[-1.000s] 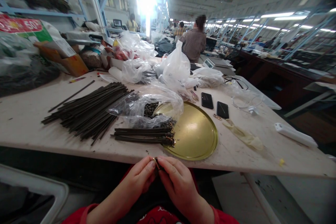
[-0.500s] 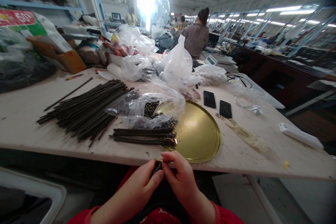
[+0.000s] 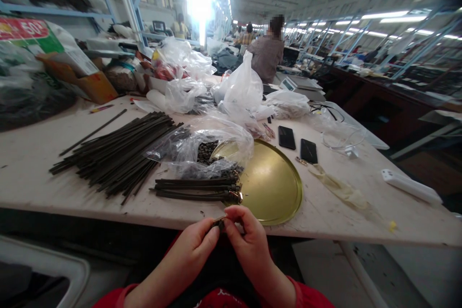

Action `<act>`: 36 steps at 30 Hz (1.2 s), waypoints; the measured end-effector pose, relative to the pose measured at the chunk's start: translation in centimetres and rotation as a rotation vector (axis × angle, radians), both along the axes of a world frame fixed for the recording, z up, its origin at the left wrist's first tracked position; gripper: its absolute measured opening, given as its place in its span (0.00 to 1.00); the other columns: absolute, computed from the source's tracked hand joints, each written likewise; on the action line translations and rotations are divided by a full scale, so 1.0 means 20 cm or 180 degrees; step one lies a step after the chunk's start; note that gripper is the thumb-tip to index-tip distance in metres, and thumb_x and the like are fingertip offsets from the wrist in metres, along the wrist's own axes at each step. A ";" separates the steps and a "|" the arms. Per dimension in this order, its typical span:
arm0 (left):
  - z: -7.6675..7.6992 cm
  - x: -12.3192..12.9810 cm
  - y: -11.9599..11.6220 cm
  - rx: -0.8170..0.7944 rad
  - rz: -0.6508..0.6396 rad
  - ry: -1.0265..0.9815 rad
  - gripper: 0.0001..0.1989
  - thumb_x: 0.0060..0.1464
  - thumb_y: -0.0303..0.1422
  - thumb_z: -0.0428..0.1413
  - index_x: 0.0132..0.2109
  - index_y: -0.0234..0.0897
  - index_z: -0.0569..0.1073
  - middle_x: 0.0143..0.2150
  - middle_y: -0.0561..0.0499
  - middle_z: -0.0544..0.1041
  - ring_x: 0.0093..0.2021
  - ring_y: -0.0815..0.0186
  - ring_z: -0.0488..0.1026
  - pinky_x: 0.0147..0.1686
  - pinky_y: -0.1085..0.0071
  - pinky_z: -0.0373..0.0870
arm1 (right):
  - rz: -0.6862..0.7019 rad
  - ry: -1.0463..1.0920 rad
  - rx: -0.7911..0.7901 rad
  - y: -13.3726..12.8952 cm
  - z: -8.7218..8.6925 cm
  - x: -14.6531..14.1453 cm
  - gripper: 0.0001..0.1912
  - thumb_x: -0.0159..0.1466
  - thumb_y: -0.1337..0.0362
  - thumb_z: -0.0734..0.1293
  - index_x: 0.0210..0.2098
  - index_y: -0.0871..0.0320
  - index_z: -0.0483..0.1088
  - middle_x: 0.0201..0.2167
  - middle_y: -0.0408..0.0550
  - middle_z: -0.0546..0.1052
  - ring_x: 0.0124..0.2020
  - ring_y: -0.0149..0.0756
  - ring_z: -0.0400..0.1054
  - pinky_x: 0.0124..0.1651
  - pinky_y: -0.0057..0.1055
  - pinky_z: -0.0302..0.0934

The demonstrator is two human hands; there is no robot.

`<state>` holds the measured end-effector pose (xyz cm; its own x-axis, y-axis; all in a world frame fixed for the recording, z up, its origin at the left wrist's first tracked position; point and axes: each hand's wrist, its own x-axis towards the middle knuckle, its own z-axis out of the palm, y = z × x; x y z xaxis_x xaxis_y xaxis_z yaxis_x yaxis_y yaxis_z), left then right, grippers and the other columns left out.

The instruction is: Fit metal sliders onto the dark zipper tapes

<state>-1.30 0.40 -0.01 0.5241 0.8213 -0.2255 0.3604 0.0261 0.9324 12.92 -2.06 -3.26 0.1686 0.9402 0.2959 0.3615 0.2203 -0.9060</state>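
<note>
Nearest to me, my left hand (image 3: 197,240) and right hand (image 3: 245,236) meet just below the front edge of the surface (image 3: 32,173). Both are closed to a pinch on one small dark piece (image 3: 219,223), with a glint of brass at its top, held between the fingertips of the two hands. It is too small for me to tell its long axis. It sits dead centre between the hands, so neither hand is nearer; it is touched from both sides.

Just beyond, straight ahead of my fingertips, a small bundle of finished dark strips (image 3: 197,188) lies with its long axis running left to right, its brass-tipped ends pointing right and touching the rim of the round brass tray (image 3: 274,187). That bundle is slightly nearer my left hand; the tray is nearer my right.

Further back and to the left, the big pile of loose dark strips (image 3: 115,151) fans out on a slant, well apart from both hands. Behind the small bundle, a clear plastic bag of small dark parts (image 3: 207,149) overlaps the tray's far rim. Past the tray, two black phones (image 3: 298,143) lie side by side. Far off, a seated person (image 3: 267,55) works at another bench.
</note>
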 end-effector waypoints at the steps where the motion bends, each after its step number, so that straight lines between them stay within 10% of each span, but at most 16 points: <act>1: -0.01 0.00 0.00 0.0020 0.0005 0.0017 0.14 0.57 0.38 0.42 0.33 0.34 0.66 0.32 0.48 0.71 0.34 0.62 0.66 0.35 0.70 0.61 | 0.0090 0.0201 -0.0228 0.00 0.00 0.00 0.07 0.60 0.64 0.62 0.38 0.59 0.65 0.30 0.45 0.71 0.31 0.28 0.66 0.33 0.23 0.62; 12: 0.05 -0.01 -0.08 -0.0610 -0.0158 -0.0228 0.17 0.57 0.41 0.39 0.28 0.34 0.62 0.21 0.55 0.57 0.21 0.70 0.53 0.22 0.73 0.51 | 0.0491 0.1066 -0.0708 -0.06 0.01 0.01 0.10 0.62 0.58 0.59 0.38 0.59 0.61 0.28 0.42 0.66 0.28 0.27 0.61 0.31 0.24 0.58; 21: -0.06 0.01 -0.09 0.0073 -0.0107 -0.0259 0.20 0.56 0.36 0.43 0.55 0.34 0.60 0.30 0.52 0.69 0.33 0.66 0.66 0.38 0.70 0.59 | 0.0426 0.2167 -0.1499 -0.04 -0.04 -0.02 0.18 0.55 0.53 0.63 0.36 0.59 0.57 0.25 0.40 0.62 0.24 0.26 0.56 0.27 0.25 0.53; 28: -0.13 0.02 0.07 -0.1117 0.0044 -0.0856 0.26 0.48 0.50 0.52 0.45 0.33 0.66 0.22 0.54 0.67 0.17 0.74 0.53 0.18 0.76 0.47 | 0.0642 0.3071 -0.1991 0.07 -0.11 -0.05 0.21 0.54 0.57 0.65 0.41 0.59 0.54 0.24 0.40 0.64 0.20 0.26 0.58 0.24 0.25 0.51; 32: -0.18 0.00 0.17 -0.1640 0.0249 -0.1091 0.29 0.39 0.55 0.57 0.37 0.33 0.65 0.19 0.55 0.65 0.14 0.77 0.47 0.15 0.76 0.36 | 0.0901 0.2788 -0.2094 0.17 -0.09 -0.03 0.22 0.53 0.54 0.65 0.39 0.59 0.55 0.24 0.40 0.64 0.20 0.26 0.57 0.25 0.26 0.52; 36: -0.15 -0.03 0.28 -0.1786 0.0790 -0.1224 0.28 0.35 0.54 0.61 0.32 0.34 0.65 0.16 0.56 0.63 0.15 0.77 0.48 0.16 0.76 0.36 | 0.1132 0.0852 -0.1431 0.43 0.00 0.05 0.13 0.59 0.56 0.59 0.36 0.60 0.63 0.23 0.42 0.65 0.25 0.29 0.59 0.29 0.27 0.53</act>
<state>-1.86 5.90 -3.00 0.4643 0.7409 -0.4852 -0.0691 0.5765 0.8142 13.93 6.61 -3.33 -0.1637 0.9750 -0.1504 0.0843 -0.1381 -0.9868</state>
